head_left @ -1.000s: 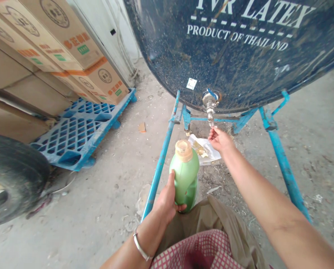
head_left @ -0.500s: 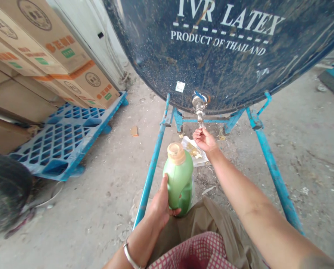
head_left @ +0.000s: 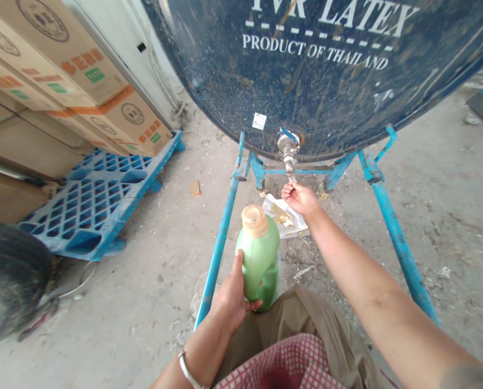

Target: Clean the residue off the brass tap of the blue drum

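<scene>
My right hand (head_left: 299, 198) has its fingertips pinched shut around the spout end of the tap (head_left: 288, 153), thumb and forefinger touching the metal from below; half a second ago that hand sat a little lower with the palm turned more upward, just under the spout. My left hand (head_left: 232, 296) is wrapped around the lower body of the green bottle (head_left: 260, 258), thumb along the near side and fingers curled under the far side, gripping it upright just above my lap; that grip looks unchanged. The bottle's tan cap (head_left: 254, 220) is on. Beyond it lies a white sheet (head_left: 285, 220) on the ground with yellowish scraps on it, below the tap.

The tap comes out of the dark blue drum (head_left: 326, 81), which rests on a blue steel frame (head_left: 225, 216). White lettering reads "LATEX" and "PRODUCT OF THAILAND"; the letters before "LATEX" are cut off at the top edge. A small white sticker beside the tap is too small to read. The cartons (head_left: 75, 81) on the blue pallet (head_left: 99, 200) carry round marks and orange print that I cannot make out. A tyre (head_left: 6, 286) is cut off at the left.
</scene>
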A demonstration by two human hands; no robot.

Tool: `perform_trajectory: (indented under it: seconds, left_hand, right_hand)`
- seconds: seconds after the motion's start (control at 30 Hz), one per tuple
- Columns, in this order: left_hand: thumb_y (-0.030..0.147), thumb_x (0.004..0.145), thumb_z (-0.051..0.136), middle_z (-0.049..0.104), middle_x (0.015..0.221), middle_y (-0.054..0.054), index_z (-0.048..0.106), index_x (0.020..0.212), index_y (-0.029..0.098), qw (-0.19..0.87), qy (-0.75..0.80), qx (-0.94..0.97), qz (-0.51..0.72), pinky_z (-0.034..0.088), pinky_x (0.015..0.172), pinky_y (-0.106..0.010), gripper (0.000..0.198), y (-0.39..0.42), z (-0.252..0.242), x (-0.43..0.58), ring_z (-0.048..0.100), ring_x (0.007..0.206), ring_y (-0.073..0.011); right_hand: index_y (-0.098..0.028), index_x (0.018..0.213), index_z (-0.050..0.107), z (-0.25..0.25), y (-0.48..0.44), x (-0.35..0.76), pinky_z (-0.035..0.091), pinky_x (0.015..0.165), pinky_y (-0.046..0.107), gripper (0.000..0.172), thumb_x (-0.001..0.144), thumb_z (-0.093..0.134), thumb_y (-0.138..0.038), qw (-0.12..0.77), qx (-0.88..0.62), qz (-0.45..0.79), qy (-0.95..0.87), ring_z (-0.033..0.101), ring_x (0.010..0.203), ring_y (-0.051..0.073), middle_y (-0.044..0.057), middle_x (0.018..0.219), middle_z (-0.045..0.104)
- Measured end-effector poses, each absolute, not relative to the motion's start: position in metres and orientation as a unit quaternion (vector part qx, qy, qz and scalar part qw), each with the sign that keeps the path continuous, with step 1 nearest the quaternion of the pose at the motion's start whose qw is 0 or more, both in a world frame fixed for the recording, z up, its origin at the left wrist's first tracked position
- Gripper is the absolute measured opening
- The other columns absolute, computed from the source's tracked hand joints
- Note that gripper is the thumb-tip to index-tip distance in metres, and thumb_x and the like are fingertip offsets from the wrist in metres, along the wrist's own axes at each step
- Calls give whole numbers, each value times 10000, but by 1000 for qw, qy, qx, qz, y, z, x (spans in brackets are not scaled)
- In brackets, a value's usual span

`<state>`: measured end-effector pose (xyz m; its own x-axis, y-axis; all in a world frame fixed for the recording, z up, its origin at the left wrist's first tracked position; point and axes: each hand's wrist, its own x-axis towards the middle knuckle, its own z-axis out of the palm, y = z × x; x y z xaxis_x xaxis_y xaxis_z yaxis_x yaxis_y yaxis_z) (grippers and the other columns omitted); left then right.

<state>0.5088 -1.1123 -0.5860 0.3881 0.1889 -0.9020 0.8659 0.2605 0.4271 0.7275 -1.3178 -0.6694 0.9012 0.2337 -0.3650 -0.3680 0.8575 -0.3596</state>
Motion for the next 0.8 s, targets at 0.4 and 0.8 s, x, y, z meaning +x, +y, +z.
perform_trajectory:
  seconds: [0.4, 0.8]
  left_hand:
    - [767, 981, 423, 675, 902, -119, 655, 1148, 176, 623, 494, 545, -265, 547, 520, -349, 657, -1111, -583, 508, 638, 867, -261]
    - [773, 968, 450, 677, 933, -104, 647, 1185, 200, 630, 491, 541, -261, 549, 524, -350, 643, -1106, -591, 506, 646, 907, -267]
  right_hand:
    - [-130, 835, 552, -666, -1315, 724, 415, 499, 174, 221, 1030, 461, -76, 935, -265, 78, 223, 526, 631, 97, 28, 714, 577]
    - [-148, 789, 492, -663, -1306, 731, 368, 476, 147, 251, 906, 410, 57, 950, -237, 59, 193, 455, 584, 69, 16, 707, 524]
